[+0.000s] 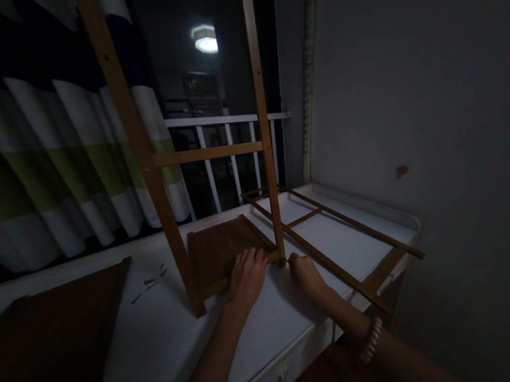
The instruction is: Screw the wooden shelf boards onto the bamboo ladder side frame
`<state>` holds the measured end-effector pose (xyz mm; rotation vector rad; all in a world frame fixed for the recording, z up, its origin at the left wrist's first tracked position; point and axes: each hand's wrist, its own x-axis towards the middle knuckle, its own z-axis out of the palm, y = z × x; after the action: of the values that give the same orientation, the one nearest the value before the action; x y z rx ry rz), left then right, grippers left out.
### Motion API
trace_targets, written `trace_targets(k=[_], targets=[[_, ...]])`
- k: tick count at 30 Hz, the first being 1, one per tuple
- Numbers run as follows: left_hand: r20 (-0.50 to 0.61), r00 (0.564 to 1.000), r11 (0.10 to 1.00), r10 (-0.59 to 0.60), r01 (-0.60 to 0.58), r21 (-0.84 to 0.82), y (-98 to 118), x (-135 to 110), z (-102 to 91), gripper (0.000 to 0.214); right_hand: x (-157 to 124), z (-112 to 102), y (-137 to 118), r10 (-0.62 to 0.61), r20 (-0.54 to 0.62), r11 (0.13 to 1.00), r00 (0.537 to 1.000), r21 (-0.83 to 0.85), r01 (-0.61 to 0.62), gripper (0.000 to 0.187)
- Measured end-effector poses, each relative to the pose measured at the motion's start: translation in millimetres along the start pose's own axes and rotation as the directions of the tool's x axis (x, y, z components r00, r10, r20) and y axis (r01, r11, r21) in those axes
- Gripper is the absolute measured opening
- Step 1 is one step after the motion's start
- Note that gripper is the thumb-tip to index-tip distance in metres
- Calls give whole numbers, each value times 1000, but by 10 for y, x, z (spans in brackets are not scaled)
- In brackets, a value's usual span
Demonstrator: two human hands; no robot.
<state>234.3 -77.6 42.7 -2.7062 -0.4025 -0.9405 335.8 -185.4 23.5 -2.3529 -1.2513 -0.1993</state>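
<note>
A wooden ladder-like frame (209,153) stands upright on a white table (154,347), with a brown shelf board (220,250) joined at its base. My left hand (246,277) lies on the front edge of that board, fingers flat and spread. My right hand (305,273) sits by the foot of the frame's right post, fingers pinched together near a small part too dark to name. A bead bracelet (371,340) is on my right wrist.
A second wooden frame (340,228) lies flat on the table's right side, overhanging the edge. A large brown board (45,346) lies at left. Small screws (151,282) are scattered nearby. A striped curtain (32,158), window railing (229,156) and wall (444,118) stand around the table.
</note>
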Motion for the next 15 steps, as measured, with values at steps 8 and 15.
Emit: trace_targets(k=[8,15], targets=[[41,999,999,10,-8,-35,-56,11,308,24,126,18,52,93,-11,984,996,153,-90,20],[9,999,998,41,-41,-53,-56,12,264,23,254,140,265,252,275,512,928,776,-369,17]])
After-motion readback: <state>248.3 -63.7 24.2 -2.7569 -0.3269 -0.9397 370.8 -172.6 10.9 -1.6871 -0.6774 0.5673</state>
